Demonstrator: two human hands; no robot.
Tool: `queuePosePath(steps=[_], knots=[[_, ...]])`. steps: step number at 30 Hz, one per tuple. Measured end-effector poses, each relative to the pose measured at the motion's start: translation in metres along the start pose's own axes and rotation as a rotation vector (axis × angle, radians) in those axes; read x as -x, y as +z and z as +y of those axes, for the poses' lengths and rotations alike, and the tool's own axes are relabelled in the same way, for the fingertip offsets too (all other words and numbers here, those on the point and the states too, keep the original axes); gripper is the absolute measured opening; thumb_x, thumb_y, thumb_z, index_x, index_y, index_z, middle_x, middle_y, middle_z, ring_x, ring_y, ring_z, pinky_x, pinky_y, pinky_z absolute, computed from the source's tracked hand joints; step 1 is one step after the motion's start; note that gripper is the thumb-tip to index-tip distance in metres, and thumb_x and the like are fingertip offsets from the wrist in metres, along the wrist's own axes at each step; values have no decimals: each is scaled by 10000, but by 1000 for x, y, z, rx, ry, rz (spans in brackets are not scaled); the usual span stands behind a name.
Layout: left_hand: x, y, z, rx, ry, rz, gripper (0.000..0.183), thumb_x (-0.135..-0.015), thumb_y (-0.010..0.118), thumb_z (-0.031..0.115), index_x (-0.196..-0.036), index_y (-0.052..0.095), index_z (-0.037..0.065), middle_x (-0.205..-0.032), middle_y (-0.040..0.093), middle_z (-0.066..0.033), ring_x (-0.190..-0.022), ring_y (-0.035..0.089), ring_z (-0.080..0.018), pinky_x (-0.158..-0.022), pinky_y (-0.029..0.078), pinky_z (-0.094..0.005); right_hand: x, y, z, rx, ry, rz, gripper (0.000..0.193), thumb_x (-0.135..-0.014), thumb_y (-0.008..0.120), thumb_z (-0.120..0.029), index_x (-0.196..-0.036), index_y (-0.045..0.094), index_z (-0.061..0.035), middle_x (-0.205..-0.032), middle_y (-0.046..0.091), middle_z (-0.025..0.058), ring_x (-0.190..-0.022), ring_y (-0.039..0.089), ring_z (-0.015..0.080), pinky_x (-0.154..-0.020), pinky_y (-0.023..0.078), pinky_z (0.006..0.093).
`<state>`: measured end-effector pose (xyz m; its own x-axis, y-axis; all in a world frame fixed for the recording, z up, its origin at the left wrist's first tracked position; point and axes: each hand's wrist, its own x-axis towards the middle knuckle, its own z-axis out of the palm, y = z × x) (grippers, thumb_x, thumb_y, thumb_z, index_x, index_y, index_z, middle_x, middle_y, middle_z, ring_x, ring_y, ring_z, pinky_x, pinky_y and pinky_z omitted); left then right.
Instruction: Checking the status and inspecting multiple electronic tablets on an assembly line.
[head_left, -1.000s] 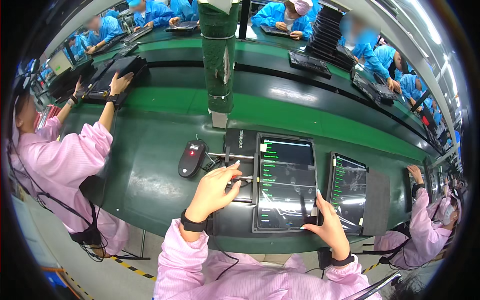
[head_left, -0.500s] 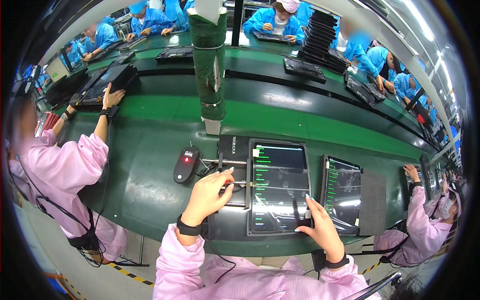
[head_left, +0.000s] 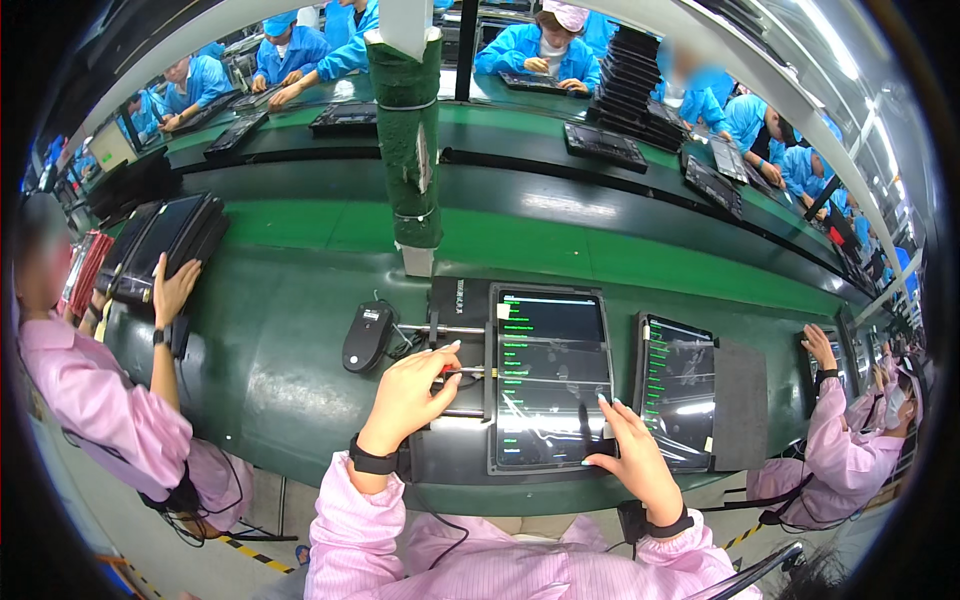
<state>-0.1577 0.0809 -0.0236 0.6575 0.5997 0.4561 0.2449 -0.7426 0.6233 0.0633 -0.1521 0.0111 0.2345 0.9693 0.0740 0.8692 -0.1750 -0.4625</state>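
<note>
A tablet with lines of green text on a dark screen lies in a dark holder with metal rods on its left side. My left hand is closed at those rods, its thumb and fingers round a small red knob. Part of the knob is hidden by the fingers. My right hand rests with fingers stretched out on the tablet's lower right edge, holding nothing. Right of it a second tablet, also showing green text, lies beside a dark grey flap.
A black computer mouse sits left of the holder. A green-wrapped post stands behind it. At the left, a co-worker's hand is on a stack of dark tablets. People in blue work beyond the conveyor.
The co-worker on the left has brought the stack of tablets nearer, off the conveyor side. The mouse's red light no longer shows. My hands keep nearly the same pose; the view shifts slightly.
</note>
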Motion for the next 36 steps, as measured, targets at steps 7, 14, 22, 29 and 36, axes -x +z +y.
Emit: queuePosePath(steps=[7,14,22,29,36], knots=[[1,1,0,-23,10,4,169,-738,660,134,-851,559,59,-1023,652,-78,-774,631,-239,-696,498,-318,0,-1,-1,-8,4,4,782,-656,763,-169,-1329,386,-46,-1210,510,224,-1178,441,379,-956,392,416],[1,2,-3,-31,25,30,94,-789,609,93,-859,560,53,-1015,651,-87,-834,632,-259,-726,496,-331,2,1,3,-13,-2,21,793,-650,768,-172,-1330,382,-41,-1212,515,212,-1170,450,380,-958,392,419],[4,3,-7,-48,29,25,86,-808,602,98,-880,597,51,-988,655,-111,-842,635,-284,-724,507,-346,-2,-27,11,26,-64,16,786,-717,732,-255,-1350,333,-15,-1339,390,236,-1307,238,425,-1043,266,451],[12,-9,-20,-464,-207,518,261,-821,562,122,-1075,596,73,-1229,520,-129,-1168,426,-325,-966,323,-446,-28,-27,10,18,97,60,794,-786,670,-300,-1386,243,-5,-1268,447,274,-1280,285,421,-1041,260,451],[28,0,-52,-700,-370,321,436,-836,561,162,-1242,476,27,-1266,449,-230,-1111,455,-372,-909,395,-454,-35,-13,11,46,138,-34,799,-819,613,-359,-1402,193,-11,-1203,453,347,-1216,348,466,-1027,273,470]])
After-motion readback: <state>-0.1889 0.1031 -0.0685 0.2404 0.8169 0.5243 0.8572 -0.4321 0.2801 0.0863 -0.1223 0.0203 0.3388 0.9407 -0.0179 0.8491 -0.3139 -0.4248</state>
